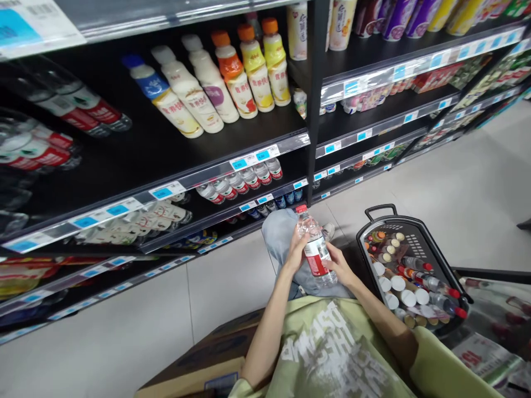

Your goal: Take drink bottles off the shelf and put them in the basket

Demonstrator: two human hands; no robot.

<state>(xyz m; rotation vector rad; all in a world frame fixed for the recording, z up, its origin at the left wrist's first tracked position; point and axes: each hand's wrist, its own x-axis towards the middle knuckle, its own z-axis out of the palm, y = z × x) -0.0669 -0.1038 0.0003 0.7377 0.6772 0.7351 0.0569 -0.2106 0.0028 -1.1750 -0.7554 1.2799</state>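
A clear water bottle with a red cap and a red and white label is held over my lap, its cap tilted toward the shelves. My left hand wraps around its upper left side. On the lower right side, the fingers of my right hand press against the label. To the right of my knees is a black shopping basket with its handle up. Inside it lie several red-capped water bottles beside several white-lidded containers.
Black shelves run along the left and far side, with price tags on their edges. Milk drink bottles stand on an upper shelf, and small water bottles below. A cardboard box is at my left; wrapped packs lie at the right.
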